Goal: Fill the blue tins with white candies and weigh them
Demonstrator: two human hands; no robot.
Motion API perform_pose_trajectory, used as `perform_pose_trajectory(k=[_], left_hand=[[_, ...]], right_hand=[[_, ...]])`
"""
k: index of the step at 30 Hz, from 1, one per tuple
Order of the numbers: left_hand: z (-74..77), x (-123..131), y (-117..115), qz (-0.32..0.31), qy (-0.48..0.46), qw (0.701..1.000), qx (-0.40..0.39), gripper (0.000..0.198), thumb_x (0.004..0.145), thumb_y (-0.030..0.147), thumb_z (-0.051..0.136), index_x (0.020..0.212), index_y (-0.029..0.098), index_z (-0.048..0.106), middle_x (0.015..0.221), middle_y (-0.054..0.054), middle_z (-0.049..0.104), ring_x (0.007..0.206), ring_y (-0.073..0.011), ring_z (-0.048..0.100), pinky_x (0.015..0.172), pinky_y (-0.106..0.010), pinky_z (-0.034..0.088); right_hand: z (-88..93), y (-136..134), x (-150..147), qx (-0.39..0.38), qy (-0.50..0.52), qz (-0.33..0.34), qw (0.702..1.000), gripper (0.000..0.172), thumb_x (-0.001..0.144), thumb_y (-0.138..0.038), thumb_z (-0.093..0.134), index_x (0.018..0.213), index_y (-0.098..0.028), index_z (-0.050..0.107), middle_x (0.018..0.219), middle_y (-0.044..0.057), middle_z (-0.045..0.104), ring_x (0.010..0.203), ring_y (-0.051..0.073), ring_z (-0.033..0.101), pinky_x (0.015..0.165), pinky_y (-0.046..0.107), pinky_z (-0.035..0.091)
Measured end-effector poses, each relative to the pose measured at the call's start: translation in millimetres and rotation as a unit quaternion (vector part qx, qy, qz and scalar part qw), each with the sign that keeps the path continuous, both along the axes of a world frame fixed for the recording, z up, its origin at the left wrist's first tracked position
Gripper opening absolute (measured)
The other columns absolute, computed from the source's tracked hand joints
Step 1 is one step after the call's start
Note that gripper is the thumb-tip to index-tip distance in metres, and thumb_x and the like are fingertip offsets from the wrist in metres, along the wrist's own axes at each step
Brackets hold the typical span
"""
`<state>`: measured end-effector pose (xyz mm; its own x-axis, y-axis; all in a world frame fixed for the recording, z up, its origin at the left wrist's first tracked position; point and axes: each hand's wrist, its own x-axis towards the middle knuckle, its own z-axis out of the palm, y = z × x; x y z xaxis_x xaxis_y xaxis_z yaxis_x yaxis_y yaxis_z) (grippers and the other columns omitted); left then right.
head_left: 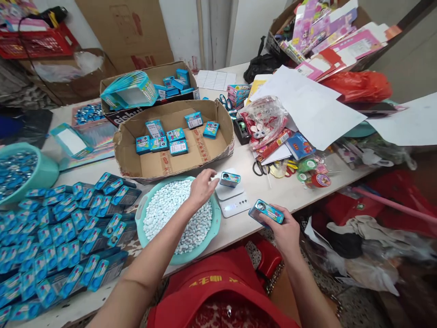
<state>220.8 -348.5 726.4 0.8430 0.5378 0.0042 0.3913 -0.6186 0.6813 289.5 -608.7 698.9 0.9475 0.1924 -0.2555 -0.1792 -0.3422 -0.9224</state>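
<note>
My left hand (pixel 204 187) hovers over the edge of a teal basin (pixel 217 218) of small white candies (pixel 164 202). Its fingers are loosely bent and a little apart, with nothing visible in them. Just to its right, a small blue tin (pixel 230 179) stands on a white digital scale (pixel 233 205). My right hand (pixel 285 228) grips another blue tin (pixel 269 211) in front of the scale, its round opening facing up.
Many blue tins (pixel 61 237) stand packed at the left. Behind the basin, an open cardboard box (pixel 150 171) holds several blue packs. A teal tub (pixel 48 171) is far left. Scissors (pixel 261 168), a tape dispenser (pixel 241 131) and paper sheets (pixel 307 109) clutter the right.
</note>
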Motion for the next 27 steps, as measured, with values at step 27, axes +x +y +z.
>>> perform_pose_trajectory(k=[27], left_hand=[[-30.1, 69, -10, -0.212, 0.256, 0.937, 0.106, 0.036, 0.081, 0.016, 0.05, 0.116, 0.021, 0.053, 0.112, -0.012, 0.059, 0.106, -0.0279, 0.054, 0.086, -0.04, 0.044]], right_hand=[[-20.4, 14, 37, 0.0, 0.024, 0.015, 1.0, 0.049, 0.054, -0.043, 0.08, 0.094, -0.018, 0.066, 0.086, 0.005, 0.069, 0.077, 0.02, 0.062, 0.072, 0.035, 0.05]])
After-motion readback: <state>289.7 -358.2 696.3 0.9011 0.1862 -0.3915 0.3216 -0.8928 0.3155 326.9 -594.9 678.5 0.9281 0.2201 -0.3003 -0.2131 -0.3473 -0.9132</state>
